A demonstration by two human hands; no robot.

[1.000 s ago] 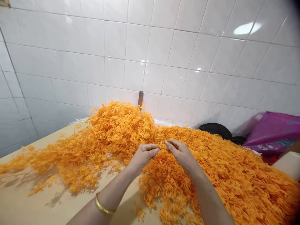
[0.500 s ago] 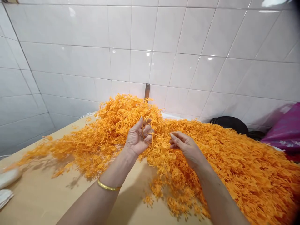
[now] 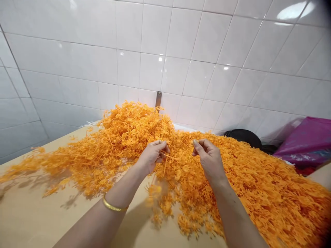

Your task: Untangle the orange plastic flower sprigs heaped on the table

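Note:
My left hand [image 3: 154, 155], with a gold bangle [image 3: 113, 204] on its wrist, is closed around a thin orange flower stem [image 3: 165, 167] near the middle of the view. Below it, a blurred orange flower head [image 3: 155, 191] hangs over the table. To the right, the thumb and fingers of my right hand [image 3: 209, 159] are pinched together above the orange flowers. Whatever lies between those fingertips is too small to make out. A tall heap of orange flower sprays [image 3: 129, 125] rises behind my left hand, and a wide spread of orange flowers [image 3: 261, 179] lies under and beyond my right arm.
The tan tabletop [image 3: 85, 220] runs up to a white tiled wall [image 3: 178, 75]. A metal strip [image 3: 158, 100] is fixed at the wall's base. Black round discs [image 3: 244, 137] and a purple bag [image 3: 305, 139] stand behind the flowers at right.
My left hand has turned from palm up, fingers curled, to knuckles up, still on the stem. My right hand has shifted slightly right. The view has swung a little to the right.

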